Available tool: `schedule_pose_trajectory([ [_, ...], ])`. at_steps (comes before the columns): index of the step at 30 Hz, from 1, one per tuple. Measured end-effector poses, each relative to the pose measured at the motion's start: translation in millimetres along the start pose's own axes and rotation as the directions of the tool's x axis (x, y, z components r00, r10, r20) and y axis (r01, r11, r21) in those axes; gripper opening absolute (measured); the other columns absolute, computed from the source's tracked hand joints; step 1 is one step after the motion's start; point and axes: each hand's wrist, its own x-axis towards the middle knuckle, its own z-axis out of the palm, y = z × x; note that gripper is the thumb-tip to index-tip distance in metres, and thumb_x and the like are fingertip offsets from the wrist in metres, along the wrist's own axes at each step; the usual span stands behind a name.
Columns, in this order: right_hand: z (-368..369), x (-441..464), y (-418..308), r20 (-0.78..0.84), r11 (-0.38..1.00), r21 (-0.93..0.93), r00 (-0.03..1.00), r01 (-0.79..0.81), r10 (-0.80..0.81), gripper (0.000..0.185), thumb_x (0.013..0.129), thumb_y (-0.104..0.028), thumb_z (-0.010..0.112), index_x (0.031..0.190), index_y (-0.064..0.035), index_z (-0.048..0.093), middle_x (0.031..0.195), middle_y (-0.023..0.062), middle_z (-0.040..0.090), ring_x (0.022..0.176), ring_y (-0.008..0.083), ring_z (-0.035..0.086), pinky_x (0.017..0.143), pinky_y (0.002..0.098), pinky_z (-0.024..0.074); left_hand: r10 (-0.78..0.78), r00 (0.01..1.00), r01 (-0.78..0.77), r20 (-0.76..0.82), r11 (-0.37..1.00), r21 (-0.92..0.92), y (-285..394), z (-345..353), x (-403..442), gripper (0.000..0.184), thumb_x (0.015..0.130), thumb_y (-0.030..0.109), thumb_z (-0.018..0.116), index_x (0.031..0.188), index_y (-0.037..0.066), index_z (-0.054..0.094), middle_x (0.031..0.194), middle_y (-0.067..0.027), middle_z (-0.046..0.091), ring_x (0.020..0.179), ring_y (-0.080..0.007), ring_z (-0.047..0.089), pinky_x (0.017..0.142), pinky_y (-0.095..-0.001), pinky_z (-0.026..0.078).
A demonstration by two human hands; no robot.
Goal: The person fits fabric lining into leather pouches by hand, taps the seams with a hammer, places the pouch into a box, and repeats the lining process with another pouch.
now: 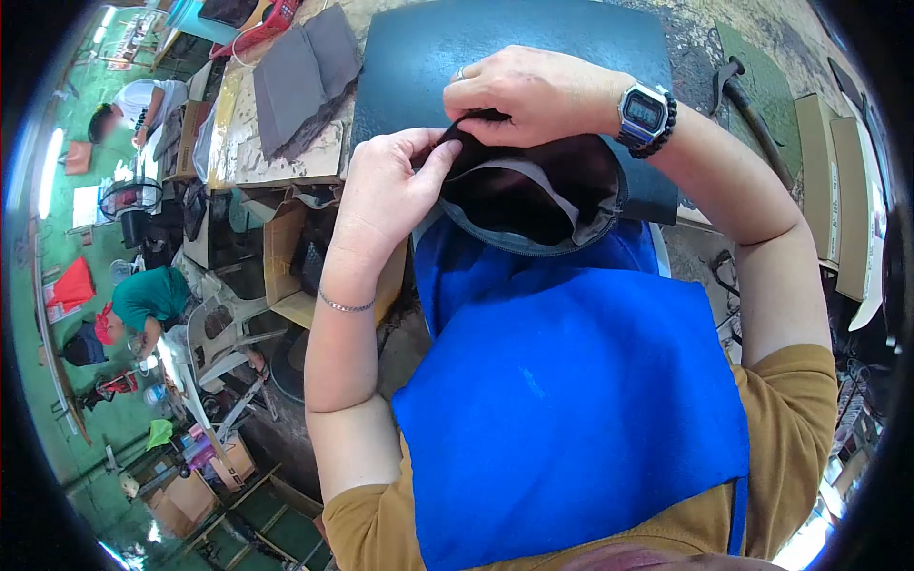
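A dark zippered pouch lies at the near edge of a dark board, its mouth facing me and a lighter lining strip showing inside. My left hand is closed, with thumb and fingers pinching the pouch's upper left edge. Just beside it, my right hand reaches over from above, fingers curled down on the same edge; its fingertips are partly hidden by the fabric. A blue apron covers my front below the pouch.
Dark grey sheet pieces lie left of the board. A hammer rests on the right, near long cardboard pieces. An open cardboard box stands below the table's left side. Two other people work farther left, near a fan.
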Motion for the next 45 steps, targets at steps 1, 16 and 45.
schedule_pose_trajectory([
  [1,0,0,-1,-0.024,1.000,0.011,1.000,0.011,-0.011,0.012,0.090,-0.015,0.062,0.093,-0.0036,0.060,0.084,0.0159,0.064,0.080,0.0360,0.063,0.071,0.0433,0.0513,0.002,1.000,-0.002,-0.003,1.000,0.030,1,-1,1,0.022,0.088,0.018,0.067,0.100,0.000,0.072,0.069,-0.0192,0.065,0.057,-0.0194,0.063,0.058,-0.0320,0.049],
  [16,-34,-33,2,-0.450,0.829,-0.052,0.754,-0.556,0.478,0.022,0.087,-0.009,0.057,0.108,-0.0054,0.051,0.075,0.0162,0.059,0.070,0.0339,0.062,0.065,0.0410,0.0485,0.164,0.949,-0.175,-0.268,0.984,-0.017,-5,-5,18,0.087,0.091,0.040,0.070,0.149,-0.009,0.026,0.141,-0.0302,0.047,0.133,-0.0323,0.047,0.113,-0.0372,0.033],
  [45,9,1,-41,-0.285,0.859,0.052,0.817,-0.510,0.502,0.016,0.088,-0.024,0.068,0.090,-0.0089,0.072,0.077,0.0126,0.068,0.073,0.0305,0.067,0.067,0.0398,0.0519,-0.060,0.995,0.076,0.074,0.971,-0.227,-36,-19,40,0.025,0.097,0.018,0.058,0.082,-0.003,0.061,0.064,0.0060,0.046,0.064,-0.0028,0.039,0.054,-0.0256,0.035],
])
